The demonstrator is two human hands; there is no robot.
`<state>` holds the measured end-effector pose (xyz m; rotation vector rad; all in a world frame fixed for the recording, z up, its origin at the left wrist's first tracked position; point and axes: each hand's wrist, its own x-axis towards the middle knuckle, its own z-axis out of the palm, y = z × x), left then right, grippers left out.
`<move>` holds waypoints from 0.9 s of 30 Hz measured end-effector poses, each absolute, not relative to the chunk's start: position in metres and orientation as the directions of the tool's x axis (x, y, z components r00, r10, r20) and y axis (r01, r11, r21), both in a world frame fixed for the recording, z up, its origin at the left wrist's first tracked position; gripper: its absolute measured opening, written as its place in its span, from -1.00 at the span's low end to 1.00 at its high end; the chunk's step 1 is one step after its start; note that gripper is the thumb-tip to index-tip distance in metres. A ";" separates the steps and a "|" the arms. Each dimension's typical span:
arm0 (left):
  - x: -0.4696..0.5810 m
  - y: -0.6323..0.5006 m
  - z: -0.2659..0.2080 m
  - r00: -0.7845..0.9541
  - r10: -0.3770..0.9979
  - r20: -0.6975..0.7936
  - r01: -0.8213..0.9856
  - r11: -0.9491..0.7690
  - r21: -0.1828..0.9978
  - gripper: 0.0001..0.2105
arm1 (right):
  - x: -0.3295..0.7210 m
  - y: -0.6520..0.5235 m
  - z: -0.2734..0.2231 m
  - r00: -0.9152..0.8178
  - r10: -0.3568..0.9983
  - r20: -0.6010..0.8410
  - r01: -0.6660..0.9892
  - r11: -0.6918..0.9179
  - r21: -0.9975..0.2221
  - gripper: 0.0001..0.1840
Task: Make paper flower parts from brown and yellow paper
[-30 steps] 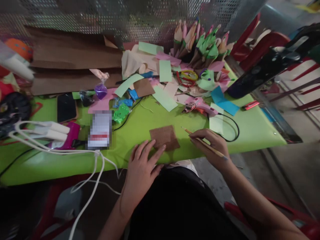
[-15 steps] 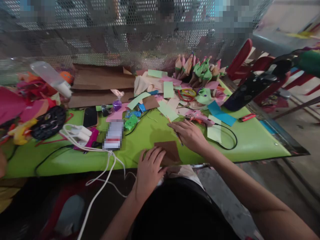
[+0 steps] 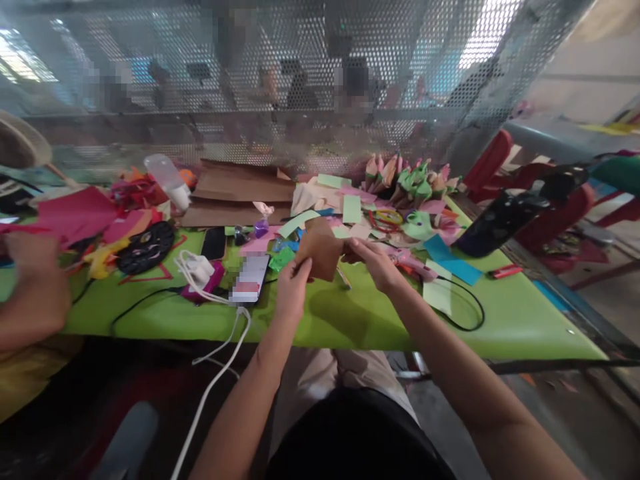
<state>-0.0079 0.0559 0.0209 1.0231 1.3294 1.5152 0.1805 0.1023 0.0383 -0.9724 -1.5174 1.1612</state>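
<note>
A small piece of brown paper [image 3: 321,250] is held up above the green table [image 3: 380,320], tilted toward me. My left hand [image 3: 294,283] pinches its lower left edge, thumb on top. At its right edge, my right hand [image 3: 371,261] has its fingertips closed on the paper. Below the paper, a thin pencil-like stick [image 3: 345,278] lies on the table. A pink glue gun [image 3: 413,265] with a black cord rests just right of my right hand. Green crinkled plastic [image 3: 282,259] sits left of the paper.
A phone [image 3: 249,279] and white chargers [image 3: 199,270] are at left, near a co-worker's arm [image 3: 35,293]. Paper cones [image 3: 400,175], brown sheets [image 3: 243,183] and coloured paper pieces [image 3: 351,209] stretch along the back. A dark bottle [image 3: 500,223] and red cutter [image 3: 505,271] are at right.
The brown paper has risen from the table's front edge into both hands. My right hand has left the pencil-like stick. The view has shifted, and a co-worker's arm shows more at left.
</note>
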 end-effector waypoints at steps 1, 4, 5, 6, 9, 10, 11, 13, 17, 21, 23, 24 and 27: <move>-0.006 0.065 0.024 -0.287 0.958 0.023 -0.117 -0.059 0.991 -0.73 | 0.178 0.104 0.043 -0.221 0.953 0.205 0.010 0.213 -0.977 -0.51; -0.001 0.087 0.032 -0.257 0.966 0.005 -0.141 -0.043 0.989 -0.76 | 0.170 0.113 0.052 -0.174 0.958 0.228 -0.003 0.231 -0.973 -0.58; 0.000 0.093 0.034 -0.247 0.969 0.005 -0.145 -0.042 0.989 -0.77 | 0.168 0.116 0.054 -0.150 0.959 0.241 0.000 0.244 -0.970 -0.60; 0.002 0.098 0.034 -0.235 0.972 0.006 -0.153 -0.043 0.987 -0.77 | 0.166 0.118 0.054 -0.129 0.959 0.251 0.001 0.253 -0.967 -0.61; 0.006 0.111 0.033 -0.194 0.981 0.028 -0.209 -0.070 0.975 -0.75 | 0.167 0.121 0.049 -0.085 0.962 0.258 -0.010 0.258 -0.966 -0.64; 0.007 0.114 0.032 -0.179 0.983 0.042 -0.230 -0.083 0.970 -0.75 | 0.168 0.120 0.046 -0.080 0.964 0.254 -0.013 0.254 -0.967 -0.65; 0.008 0.116 0.030 -0.165 0.985 0.053 -0.246 -0.094 0.965 -0.74 | 0.171 0.120 0.044 -0.076 0.966 0.248 -0.016 0.248 -0.969 -0.66; 0.008 0.118 0.027 -0.136 0.988 0.072 -0.261 -0.106 0.960 -0.73 | 0.175 0.118 0.039 -0.067 0.970 0.235 -0.014 0.235 -0.972 -0.66; 0.007 0.114 0.023 -0.112 0.991 0.075 -0.286 -0.105 0.953 -0.65 | 0.178 0.116 0.035 -0.043 0.978 0.206 -0.008 0.206 -0.978 -0.66; 0.007 0.107 0.021 -0.081 0.997 -0.002 -0.376 -0.029 0.926 -0.55 | 0.170 0.111 0.031 0.013 0.986 0.167 -0.070 0.167 -0.983 -0.70; 0.007 0.105 0.019 -0.041 0.999 -0.016 -0.371 0.000 0.928 -0.54 | 0.166 0.108 0.030 0.008 0.989 0.148 -0.105 0.148 -0.983 -0.70; 0.007 0.105 0.019 -0.029 0.999 -0.013 -0.353 0.002 0.936 -0.55 | 0.165 0.107 0.030 -0.005 0.990 0.141 -0.109 0.139 -0.984 -0.69; 0.006 0.105 0.019 -0.022 0.999 0.028 -0.263 -0.033 0.964 -0.60 | 0.165 0.106 0.029 -0.040 0.991 0.131 -0.073 0.128 -0.989 -0.69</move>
